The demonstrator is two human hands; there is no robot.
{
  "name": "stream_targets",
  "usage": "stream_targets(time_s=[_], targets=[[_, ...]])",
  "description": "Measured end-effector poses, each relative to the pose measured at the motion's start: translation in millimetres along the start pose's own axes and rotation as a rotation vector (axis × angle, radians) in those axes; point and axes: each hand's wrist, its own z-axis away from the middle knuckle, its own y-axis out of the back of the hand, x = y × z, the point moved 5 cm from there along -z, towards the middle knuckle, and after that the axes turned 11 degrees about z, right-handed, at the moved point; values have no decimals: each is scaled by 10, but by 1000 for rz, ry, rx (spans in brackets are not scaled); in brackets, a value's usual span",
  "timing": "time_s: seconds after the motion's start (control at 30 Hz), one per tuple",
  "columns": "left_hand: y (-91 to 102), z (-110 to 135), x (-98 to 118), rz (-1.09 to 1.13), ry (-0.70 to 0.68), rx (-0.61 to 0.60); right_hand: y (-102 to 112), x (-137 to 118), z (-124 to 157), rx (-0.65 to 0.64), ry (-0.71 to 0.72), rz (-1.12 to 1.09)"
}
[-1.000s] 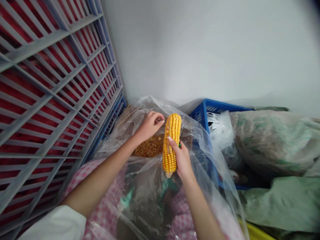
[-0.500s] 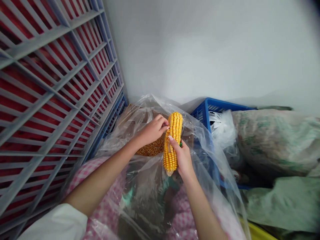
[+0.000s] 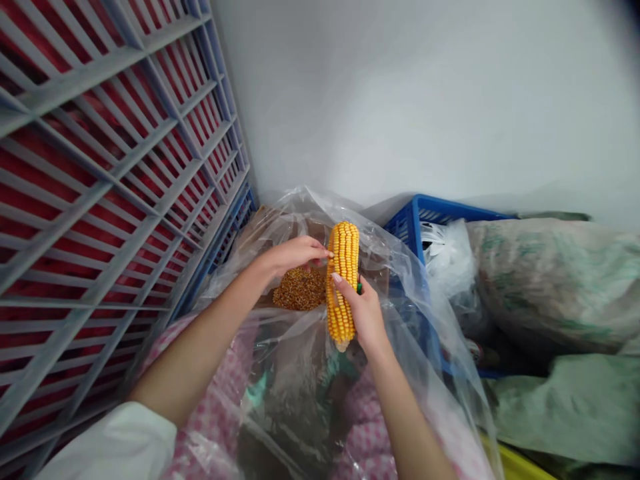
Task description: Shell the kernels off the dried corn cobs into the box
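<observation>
An ear of corn [image 3: 343, 267] with yellow kernels stands nearly upright over a clear plastic bag [image 3: 295, 373], its pale stub downward. My right hand [image 3: 366, 310] is closed around its lower right side, thumb across the front. A small green thing shows behind that hand; I cannot make out what it is. At the upper left edge of the ear, my left hand [image 3: 305, 252] has its fingertips pinched together at a small yellow kernel [image 3: 331, 254]. Below the left hand lies a heap of loose golden-brown grains [image 3: 300, 288].
A tall slatted crate [image 3: 110, 180] with red behind it rises at the left. To the right stands a blue crate [image 3: 416, 227] holding a white plastic bag [image 3: 447, 260] and a large sack [image 3: 555, 280]. A pale green sack [image 3: 570, 407] lies in front; a white wall is behind.
My left hand has shifted slightly left and down, with its fingers straighter. The ear has turned a little and moved slightly left in my right hand, and more of the grain heap shows.
</observation>
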Motion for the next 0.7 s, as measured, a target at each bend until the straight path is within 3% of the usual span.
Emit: stream_targets(time_s=[0.13,0.2,0.3,0.7], targets=[[61,-10,143,-185,-359,128,17,31,-23,1,-8,-35],[28,6,187,-278,-504,93,25,40,-28,4,-13,-37],[-21,33,201,-363,-560,28,26,46,-27,-1,-34,-81],[-43,103,233,-556,-672,17,46,11,-17,3,-44,-96]])
